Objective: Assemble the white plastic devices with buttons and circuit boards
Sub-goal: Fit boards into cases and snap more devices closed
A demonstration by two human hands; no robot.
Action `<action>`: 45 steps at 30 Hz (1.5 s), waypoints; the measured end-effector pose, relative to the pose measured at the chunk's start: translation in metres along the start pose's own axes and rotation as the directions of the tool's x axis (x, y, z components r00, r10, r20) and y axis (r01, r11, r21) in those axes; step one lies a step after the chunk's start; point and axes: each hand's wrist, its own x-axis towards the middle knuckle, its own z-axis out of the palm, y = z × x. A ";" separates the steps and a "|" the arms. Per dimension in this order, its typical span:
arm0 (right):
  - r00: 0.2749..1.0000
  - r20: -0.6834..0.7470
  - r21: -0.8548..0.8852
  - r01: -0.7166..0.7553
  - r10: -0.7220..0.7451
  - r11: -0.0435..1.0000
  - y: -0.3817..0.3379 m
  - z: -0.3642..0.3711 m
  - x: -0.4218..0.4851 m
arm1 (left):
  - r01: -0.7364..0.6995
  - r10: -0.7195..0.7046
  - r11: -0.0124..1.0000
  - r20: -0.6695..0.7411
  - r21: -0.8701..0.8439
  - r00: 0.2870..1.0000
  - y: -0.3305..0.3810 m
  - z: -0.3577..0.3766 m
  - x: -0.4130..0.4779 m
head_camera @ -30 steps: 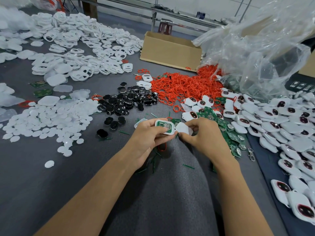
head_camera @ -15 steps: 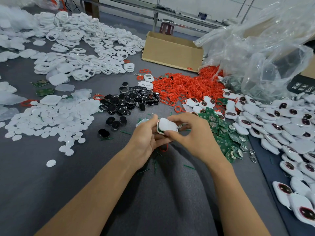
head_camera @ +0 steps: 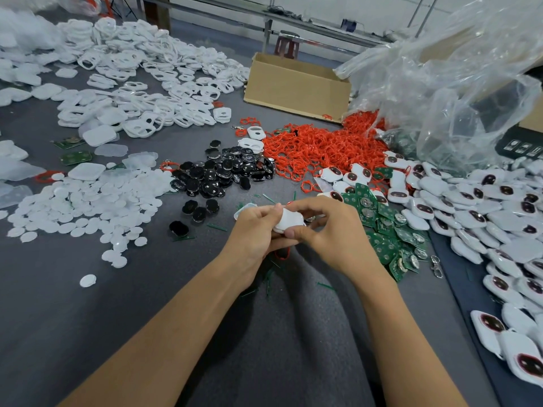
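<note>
White plastic device (head_camera: 289, 221) sits pinched between your hands over the near middle of the grey table (head_camera: 88, 333): your left hand (head_camera: 255, 230) curls round its left edge, your right hand (head_camera: 333, 233) clamps thumb and fingers on its right side. Green circuit boards (head_camera: 390, 230) lie just right of your right hand, black buttons (head_camera: 226, 171) farther off, left.

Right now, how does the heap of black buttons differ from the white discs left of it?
The black buttons are glossy and dark; the white discs are pale and matte. The black buttons have lobed outlines; the white discs are plain rounds. The black buttons form a smaller heap; the white discs spread wider. Both lie loose on the grey table.
</note>
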 end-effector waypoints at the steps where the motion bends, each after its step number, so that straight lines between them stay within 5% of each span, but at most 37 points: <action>1: 1.000 -0.005 0.007 -0.006 0.006 1.000 -0.001 0.000 0.000 | -0.009 0.009 1.000 -0.011 0.008 1.000 0.000 0.000 0.000; 15: 1.000 -0.006 0.091 -0.012 0.013 0.996 0.002 0.005 -0.001 | -0.089 0.085 0.995 -0.104 -0.039 0.991 -0.002 0.001 -0.002; 18: 0.985 -0.056 0.203 -0.151 0.166 0.967 0.005 0.009 0.001 | -0.109 0.107 0.994 -0.082 -0.027 0.991 -0.002 0.003 -0.004; 23: 0.947 0.121 0.500 -0.317 0.297 0.806 0.004 0.017 -0.001 | -0.206 0.210 0.977 -0.095 0.050 0.973 -0.003 0.005 -0.010; 29: 0.943 0.007 0.485 -0.294 0.333 0.824 0.004 0.020 0.000 | -0.231 0.241 0.969 -0.122 0.092 0.963 -0.007 0.005 -0.011; 35: 0.937 -0.112 0.513 -0.230 0.330 0.827 0.001 0.024 0.002 | -0.164 0.160 0.985 -0.077 -0.058 0.984 -0.006 0.008 -0.008; 45: 0.943 -0.064 0.651 -0.208 0.326 0.729 -0.001 0.019 0.002 | -0.215 0.205 0.975 -0.132 -0.063 0.970 -0.003 0.003 -0.008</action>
